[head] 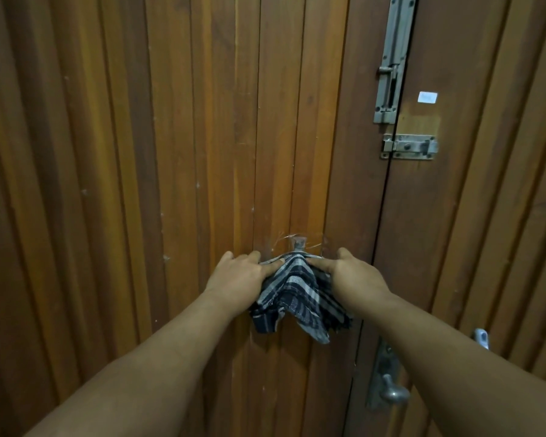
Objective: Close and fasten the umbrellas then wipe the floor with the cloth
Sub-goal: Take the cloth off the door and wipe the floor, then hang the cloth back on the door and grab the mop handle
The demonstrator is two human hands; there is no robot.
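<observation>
A dark blue and white checked cloth (298,294) hangs bunched against a wooden door, its top edge at a clear stick-on hook (298,244). My left hand (243,274) grips the cloth's upper left edge with thumb and fingers. My right hand (355,275) pinches the upper right edge. Both arms reach forward from the bottom of the view. No umbrella and no floor show in the head view.
The brown slatted wooden double door (171,152) fills the view. Metal slide bolts (391,58) (410,147) sit at upper right by the door seam. A metal lock plate with a knob handle (391,389) is at lower right.
</observation>
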